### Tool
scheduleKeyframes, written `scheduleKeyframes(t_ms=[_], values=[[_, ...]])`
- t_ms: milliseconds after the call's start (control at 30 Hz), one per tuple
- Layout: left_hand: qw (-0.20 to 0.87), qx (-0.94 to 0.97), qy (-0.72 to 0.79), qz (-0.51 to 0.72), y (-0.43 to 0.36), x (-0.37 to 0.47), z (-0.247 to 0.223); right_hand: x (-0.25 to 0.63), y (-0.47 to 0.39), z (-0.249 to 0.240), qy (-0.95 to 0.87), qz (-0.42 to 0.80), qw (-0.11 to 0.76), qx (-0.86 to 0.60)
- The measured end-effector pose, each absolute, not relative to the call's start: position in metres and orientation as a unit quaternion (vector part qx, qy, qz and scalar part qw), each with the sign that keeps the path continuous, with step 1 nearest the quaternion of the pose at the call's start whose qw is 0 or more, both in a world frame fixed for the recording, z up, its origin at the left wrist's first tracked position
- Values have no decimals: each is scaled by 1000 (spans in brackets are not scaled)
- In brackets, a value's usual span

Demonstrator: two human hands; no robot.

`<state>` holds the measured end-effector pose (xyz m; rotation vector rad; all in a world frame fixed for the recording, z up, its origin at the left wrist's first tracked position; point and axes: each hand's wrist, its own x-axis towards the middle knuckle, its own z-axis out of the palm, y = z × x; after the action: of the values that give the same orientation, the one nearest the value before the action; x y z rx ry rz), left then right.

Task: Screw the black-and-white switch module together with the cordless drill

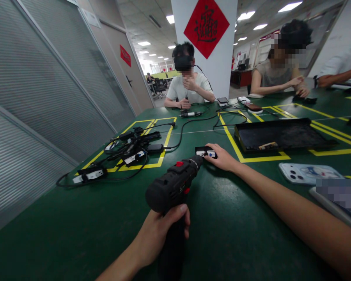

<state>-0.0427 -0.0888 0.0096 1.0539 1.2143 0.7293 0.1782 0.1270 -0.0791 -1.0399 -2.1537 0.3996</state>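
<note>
My left hand [160,234] is wrapped round the handle of a black cordless drill [174,181] with red switches. The drill points forward and to the right, its chuck end at a small black device [199,149] with a white label. My right hand [220,157] grips the right side of that device, which lies on the green table [222,195]. The drill's tip meets or overlaps the label; whether it touches a screw is too small to tell.
Black adapters with tangled cables [134,146] lie at the left. A black tray [280,134] stands at the right, with a phone [308,172] and a tablet [339,203] nearer. A dark cable [181,132] crosses the middle. Other people sit at the far side.
</note>
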Motion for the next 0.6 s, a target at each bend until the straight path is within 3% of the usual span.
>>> scheduleKeyframes(t_ms=[600], values=[[631,461,528,333,-88,-44,10,178,125,-78,-831,155,349,-404]])
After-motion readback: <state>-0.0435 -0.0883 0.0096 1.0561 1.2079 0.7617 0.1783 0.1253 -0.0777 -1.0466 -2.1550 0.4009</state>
